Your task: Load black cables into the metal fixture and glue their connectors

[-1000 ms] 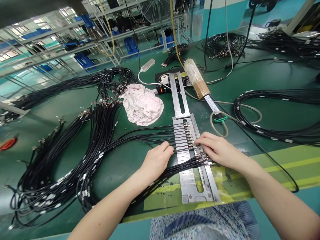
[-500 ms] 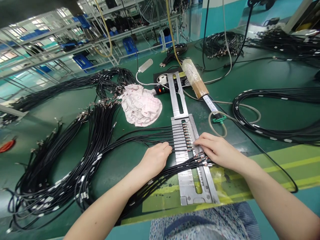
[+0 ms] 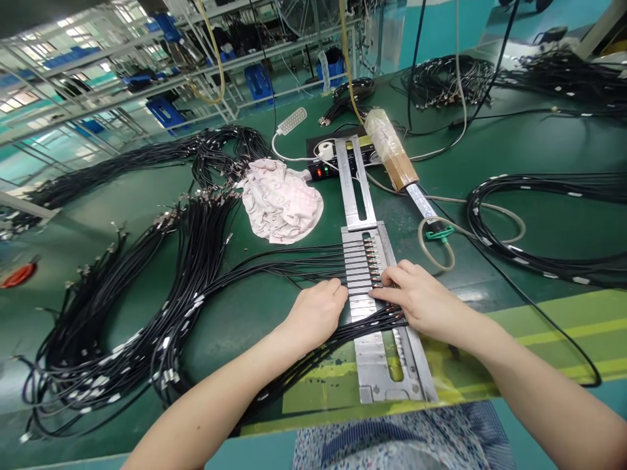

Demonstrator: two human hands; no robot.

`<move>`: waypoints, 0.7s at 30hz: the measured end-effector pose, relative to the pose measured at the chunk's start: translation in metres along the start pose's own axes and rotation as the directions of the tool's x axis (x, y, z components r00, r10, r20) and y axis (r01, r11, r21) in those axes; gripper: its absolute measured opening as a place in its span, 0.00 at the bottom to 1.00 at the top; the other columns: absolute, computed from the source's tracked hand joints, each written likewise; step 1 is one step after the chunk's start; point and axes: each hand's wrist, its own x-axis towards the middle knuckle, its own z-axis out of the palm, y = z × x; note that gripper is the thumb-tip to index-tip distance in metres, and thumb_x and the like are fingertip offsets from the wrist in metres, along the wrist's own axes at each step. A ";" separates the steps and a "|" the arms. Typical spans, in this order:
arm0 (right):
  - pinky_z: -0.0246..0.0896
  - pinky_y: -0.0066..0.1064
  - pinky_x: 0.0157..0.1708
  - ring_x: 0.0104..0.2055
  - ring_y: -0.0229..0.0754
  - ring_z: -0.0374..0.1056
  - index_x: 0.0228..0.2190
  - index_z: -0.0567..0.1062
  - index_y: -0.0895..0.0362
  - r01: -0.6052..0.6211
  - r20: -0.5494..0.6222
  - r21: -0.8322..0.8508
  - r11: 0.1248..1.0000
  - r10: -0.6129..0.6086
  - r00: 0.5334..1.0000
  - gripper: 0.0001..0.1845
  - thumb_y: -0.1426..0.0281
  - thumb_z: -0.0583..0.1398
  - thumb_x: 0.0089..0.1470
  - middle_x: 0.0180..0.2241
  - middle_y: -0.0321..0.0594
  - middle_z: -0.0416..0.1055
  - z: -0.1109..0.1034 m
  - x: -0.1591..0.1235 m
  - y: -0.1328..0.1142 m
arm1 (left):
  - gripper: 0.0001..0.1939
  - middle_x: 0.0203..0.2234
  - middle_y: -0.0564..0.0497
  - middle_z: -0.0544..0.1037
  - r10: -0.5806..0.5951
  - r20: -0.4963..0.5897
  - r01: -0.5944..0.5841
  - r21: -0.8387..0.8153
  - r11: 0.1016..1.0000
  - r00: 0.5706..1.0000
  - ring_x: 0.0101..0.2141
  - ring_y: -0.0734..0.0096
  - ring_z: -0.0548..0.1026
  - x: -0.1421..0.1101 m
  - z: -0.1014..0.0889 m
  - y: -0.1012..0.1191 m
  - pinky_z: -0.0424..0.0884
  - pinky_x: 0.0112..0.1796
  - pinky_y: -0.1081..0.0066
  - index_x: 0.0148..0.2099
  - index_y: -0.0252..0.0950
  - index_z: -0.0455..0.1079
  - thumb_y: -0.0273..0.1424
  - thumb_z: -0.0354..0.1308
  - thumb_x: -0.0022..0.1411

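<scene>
A slotted metal jig (image 3: 369, 362) lies lengthwise before me on the bench. Several thin black cables (image 3: 318, 249) run in from the left and sit side by side in its grooves, their metal connector tips (image 3: 373, 251) lined up by the central slot. My left hand (image 3: 319, 312) is closed at the jig's left edge, pinching a black cable. Across the jig, my right hand (image 3: 428, 299) has its thumb and forefinger at that cable's connector end, which they partly cover. A loose bundle of black cables (image 3: 353, 334) crosses the jig's lower part, its tips under my right hand.
Large black cable bundles (image 3: 181, 287) spread over the left side. A pinkish cloth (image 3: 281, 202) lies beyond the jig, near a black power box (image 3: 318, 171). A wrapped handle tool (image 3: 394, 156) and coiled cables (image 3: 477, 215) are to the right.
My right thumb has moved left over the jig toward the cable, and the hand now covers more of the loose tips. My left hand keeps its place at the jig's edge. The view has shifted slightly.
</scene>
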 end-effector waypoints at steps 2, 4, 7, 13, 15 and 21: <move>0.54 0.34 0.34 0.37 0.44 0.56 0.42 0.75 0.51 -0.007 0.003 -0.048 0.999 0.007 1.000 0.23 0.82 0.53 0.47 0.36 0.44 0.67 0.001 0.002 -0.003 | 0.13 0.30 0.47 0.69 0.015 -0.014 -0.015 0.010 1.000 1.000 0.32 0.65 0.68 -0.002 0.001 0.000 0.66 0.31 0.68 0.37 0.34 0.66 0.23 0.41 0.65; 0.54 0.33 0.33 0.36 0.43 0.56 0.42 0.76 0.51 -0.021 0.016 -0.075 0.997 0.022 1.000 0.23 0.82 0.54 0.47 0.35 0.44 0.67 0.002 0.004 -0.005 | 0.13 0.30 0.48 0.69 0.040 -0.057 -0.039 0.030 0.999 0.998 0.32 0.65 0.67 -0.006 0.001 0.000 0.65 0.33 0.67 0.45 0.34 0.66 0.24 0.41 0.65; 0.53 0.33 0.32 0.35 0.43 0.55 0.40 0.76 0.52 -0.040 0.058 -0.110 0.993 0.047 0.997 0.23 0.83 0.53 0.46 0.33 0.44 0.67 0.000 0.007 -0.008 | 0.19 0.32 0.48 0.69 0.109 -0.124 -0.101 0.072 0.992 0.986 0.33 0.65 0.64 -0.013 0.003 -0.003 0.63 0.33 0.66 0.57 0.38 0.58 0.24 0.40 0.66; 0.51 0.32 0.30 0.33 0.42 0.55 0.36 0.78 0.54 -0.031 0.054 -0.140 0.990 0.039 0.998 0.22 0.84 0.53 0.44 0.30 0.44 0.66 -0.002 0.014 -0.010 | 0.18 0.41 0.45 0.70 0.140 -0.197 -0.128 0.072 0.989 0.970 0.36 0.62 0.62 -0.018 0.011 -0.011 0.60 0.33 0.64 0.55 0.39 0.62 0.25 0.41 0.66; 0.50 0.32 0.29 0.33 0.42 0.55 0.35 0.78 0.54 -0.032 0.052 -0.140 0.990 0.040 0.998 0.21 0.84 0.53 0.45 0.29 0.44 0.66 -0.003 0.016 -0.011 | 0.20 0.44 0.46 0.69 0.118 -0.180 -0.112 0.039 0.993 0.977 0.37 0.62 0.61 -0.016 0.013 -0.011 0.60 0.33 0.64 0.56 0.41 0.62 0.22 0.44 0.63; 0.56 0.32 0.30 0.34 0.42 0.56 0.36 0.79 0.52 -0.055 0.048 -0.017 0.998 0.055 0.997 0.23 0.84 0.51 0.46 0.30 0.43 0.66 0.000 0.012 -0.004 | 0.20 0.43 0.45 0.69 0.061 -0.139 -0.066 -0.026 0.998 0.988 0.39 0.61 0.61 -0.017 0.009 -0.004 0.61 0.34 0.63 0.56 0.39 0.62 0.23 0.45 0.62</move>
